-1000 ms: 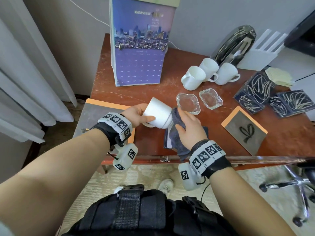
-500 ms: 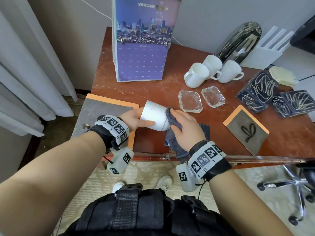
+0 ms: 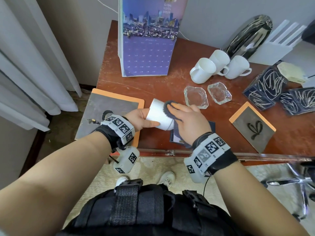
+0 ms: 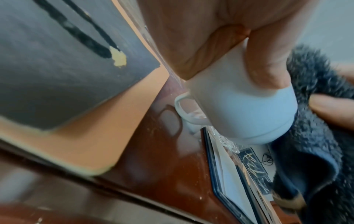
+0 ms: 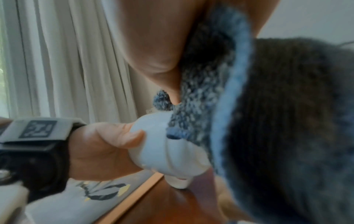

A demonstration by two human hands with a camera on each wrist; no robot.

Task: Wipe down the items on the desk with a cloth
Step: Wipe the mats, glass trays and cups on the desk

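A white mug lies on its side in the air above the desk's front edge, with my left hand gripping its mouth end, thumb along the side. The left wrist view shows the mug with its handle pointing down. My right hand holds a dark blue-grey cloth and presses it over the mug's base end and upper side. The cloth fills most of the right wrist view, draped against the mug. The rest of the cloth hangs below my right palm.
On the brown desk stand a purple calendar, three white mugs, two glass ashtrays, dark patterned boxes and orange-edged boards. A dark card lies under my right hand. Curtains hang on the left.
The mug has turned flatter and come nearer the desk's front left. My right hand has slid the cloth from the mug's rim end up over its side.
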